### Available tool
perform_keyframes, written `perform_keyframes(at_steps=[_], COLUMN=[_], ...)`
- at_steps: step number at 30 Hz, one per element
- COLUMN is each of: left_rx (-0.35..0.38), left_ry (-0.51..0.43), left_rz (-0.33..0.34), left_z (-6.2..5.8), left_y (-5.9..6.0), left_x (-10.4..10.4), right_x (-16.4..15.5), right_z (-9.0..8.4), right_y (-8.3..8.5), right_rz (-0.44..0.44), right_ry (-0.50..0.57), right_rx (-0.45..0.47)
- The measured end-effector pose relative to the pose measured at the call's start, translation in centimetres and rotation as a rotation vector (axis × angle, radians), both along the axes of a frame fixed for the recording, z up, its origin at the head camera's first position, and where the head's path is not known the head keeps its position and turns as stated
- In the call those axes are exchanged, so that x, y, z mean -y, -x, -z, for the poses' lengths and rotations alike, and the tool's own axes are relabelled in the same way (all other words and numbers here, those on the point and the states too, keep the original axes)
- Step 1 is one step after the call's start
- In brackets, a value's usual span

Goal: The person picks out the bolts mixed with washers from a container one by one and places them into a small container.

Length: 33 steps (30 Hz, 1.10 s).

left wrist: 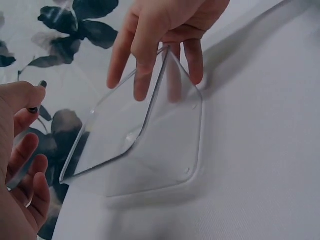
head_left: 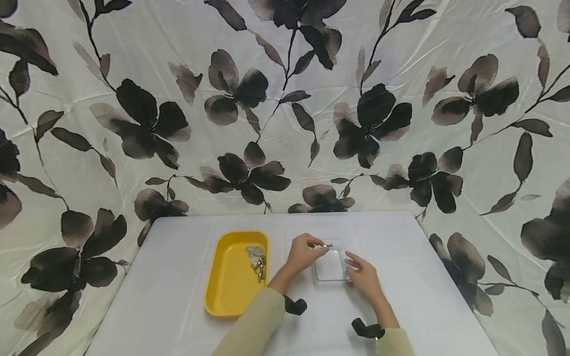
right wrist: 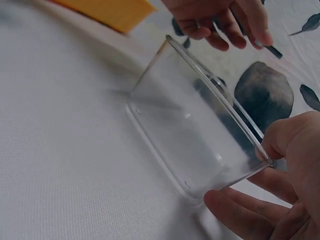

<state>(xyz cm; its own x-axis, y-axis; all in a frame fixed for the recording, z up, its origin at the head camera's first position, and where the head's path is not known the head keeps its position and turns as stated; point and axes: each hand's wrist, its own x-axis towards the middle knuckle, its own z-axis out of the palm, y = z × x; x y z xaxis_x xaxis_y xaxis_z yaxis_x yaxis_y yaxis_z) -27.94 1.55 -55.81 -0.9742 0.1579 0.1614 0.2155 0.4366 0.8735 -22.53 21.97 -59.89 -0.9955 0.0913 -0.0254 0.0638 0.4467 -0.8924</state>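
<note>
Low centre of the head view: a clear square plastic container (head_left: 330,266) sits on the white tabletop (head_left: 178,277), and it looks empty in all three views. The left hand (head_left: 304,252) hovers at the container's upper-left corner, its grip pinching a small dark metal cylinder (head_left: 328,245) between thumb and fingertips; the piece is held over the container's far rim, not yet inside. The left wrist view shows the dark tip of that piece at the left edge of the frame (left wrist: 42,84), and the right wrist view shows it at upper right (right wrist: 272,50).

The right hand (head_left: 362,276) steadies the container from its right side; in the right wrist view the thumb presses the near rim corner and the fingers (right wrist: 240,207) lie under the wall, so its grip is a light pinch on the container.

Left of the container, a yellow rectangular plastic tray (head_left: 227,287) holds a small heap of metal parts (head_left: 257,262) at its upper-right end.

Judged progress: early stage. Nothing moved into the container yet, the first piece is in hand, and most parts remain in the tray.
</note>
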Motion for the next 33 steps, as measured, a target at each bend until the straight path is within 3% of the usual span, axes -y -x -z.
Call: perform_keyframes(at_steps=[12, 33], left_rx=[0.023, 0.058], left_ry=[0.060, 0.049], left_rz=[-0.011, 0.003], left_z=[-0.3, 1.1], left_y=[1.4, 1.4], left_x=[-1.7, -1.9], right_x=[-0.1, -0.1], right_z=[0.2, 0.1], right_y=[0.2, 0.0], right_rz=[0.001, 0.004], right_ry=[-0.009, 0.026], right_rx=[-0.017, -0.006])
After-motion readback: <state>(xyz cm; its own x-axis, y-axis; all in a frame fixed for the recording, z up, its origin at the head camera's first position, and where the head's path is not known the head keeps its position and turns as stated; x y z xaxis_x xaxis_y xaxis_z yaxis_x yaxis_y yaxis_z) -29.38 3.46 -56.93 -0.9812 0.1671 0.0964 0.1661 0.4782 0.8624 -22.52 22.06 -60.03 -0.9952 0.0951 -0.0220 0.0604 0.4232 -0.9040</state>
